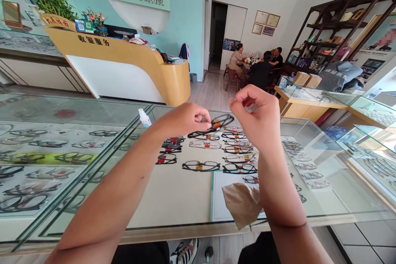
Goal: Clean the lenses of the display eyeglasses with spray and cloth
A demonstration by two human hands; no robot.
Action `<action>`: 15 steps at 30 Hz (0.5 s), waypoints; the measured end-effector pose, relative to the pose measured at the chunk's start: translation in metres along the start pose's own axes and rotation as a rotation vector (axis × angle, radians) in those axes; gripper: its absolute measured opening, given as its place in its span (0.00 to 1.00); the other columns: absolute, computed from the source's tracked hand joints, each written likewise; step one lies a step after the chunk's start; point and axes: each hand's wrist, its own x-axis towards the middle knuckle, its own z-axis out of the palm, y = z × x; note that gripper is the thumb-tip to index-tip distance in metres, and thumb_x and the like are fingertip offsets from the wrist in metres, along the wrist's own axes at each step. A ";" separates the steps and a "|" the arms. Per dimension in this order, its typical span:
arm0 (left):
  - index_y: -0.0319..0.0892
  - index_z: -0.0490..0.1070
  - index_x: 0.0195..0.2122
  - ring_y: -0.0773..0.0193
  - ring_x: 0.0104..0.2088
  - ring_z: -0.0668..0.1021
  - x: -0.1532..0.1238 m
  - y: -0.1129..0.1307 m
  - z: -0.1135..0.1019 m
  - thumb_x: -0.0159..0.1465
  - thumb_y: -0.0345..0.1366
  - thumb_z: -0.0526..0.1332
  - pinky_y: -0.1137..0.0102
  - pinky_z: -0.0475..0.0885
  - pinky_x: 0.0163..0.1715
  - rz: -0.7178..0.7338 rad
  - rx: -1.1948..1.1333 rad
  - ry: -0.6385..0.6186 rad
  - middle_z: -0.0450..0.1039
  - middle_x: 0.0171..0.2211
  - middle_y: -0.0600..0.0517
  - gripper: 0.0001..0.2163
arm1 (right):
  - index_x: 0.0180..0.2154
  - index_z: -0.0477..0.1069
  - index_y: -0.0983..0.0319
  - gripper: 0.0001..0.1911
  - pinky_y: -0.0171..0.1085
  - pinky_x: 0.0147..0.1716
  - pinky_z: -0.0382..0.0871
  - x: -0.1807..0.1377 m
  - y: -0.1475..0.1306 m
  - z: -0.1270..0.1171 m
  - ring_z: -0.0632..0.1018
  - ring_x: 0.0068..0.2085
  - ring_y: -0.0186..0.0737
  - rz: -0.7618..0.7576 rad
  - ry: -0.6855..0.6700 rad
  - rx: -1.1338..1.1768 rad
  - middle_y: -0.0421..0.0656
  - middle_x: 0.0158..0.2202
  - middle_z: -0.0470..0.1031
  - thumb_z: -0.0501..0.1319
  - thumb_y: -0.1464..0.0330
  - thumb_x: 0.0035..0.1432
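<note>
1. A crumpled brown cloth [243, 204] lies on the glass desk [173, 206] near its front edge, just beside the right forearm.
2. The left hand [185, 119] is raised over the desk, its fingers pressed together in a pinch on one end of the glasses [220, 122].
3. The right hand [260, 115] is curled into a loose fist, thumb against forefinger, at the other end of the glasses. Its hold on them is hidden.
4. The glasses, black with an orange tag, hang in the air between the two hands, above the desk.
5. Rows of frames [201, 166] lie under the glass.
6. A small white spray bottle [144, 118] stands on the desk, left of the left hand.
7. Far back, people [260, 70] sit at a table.
</note>
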 end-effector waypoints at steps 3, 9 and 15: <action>0.49 0.85 0.34 0.63 0.26 0.70 0.010 -0.005 0.018 0.59 0.45 0.69 0.65 0.56 0.28 -0.049 0.202 -0.268 0.72 0.27 0.55 0.08 | 0.26 0.67 0.58 0.13 0.38 0.33 0.63 0.000 -0.001 -0.001 0.69 0.30 0.35 0.017 -0.020 0.022 0.36 0.26 0.70 0.65 0.73 0.61; 0.50 0.87 0.32 0.57 0.34 0.80 0.030 -0.020 0.063 0.55 0.38 0.71 0.66 0.64 0.32 -0.113 0.375 -0.562 0.86 0.35 0.53 0.05 | 0.25 0.69 0.57 0.15 0.37 0.30 0.63 0.000 -0.005 -0.002 0.68 0.29 0.36 0.032 -0.060 0.032 0.38 0.25 0.69 0.66 0.69 0.64; 0.49 0.86 0.29 0.56 0.31 0.78 0.034 -0.026 0.075 0.53 0.34 0.73 0.65 0.65 0.32 -0.166 0.409 -0.571 0.86 0.34 0.52 0.03 | 0.25 0.69 0.58 0.15 0.37 0.31 0.66 0.000 -0.006 -0.004 0.70 0.30 0.36 0.029 -0.081 0.052 0.38 0.25 0.68 0.67 0.70 0.65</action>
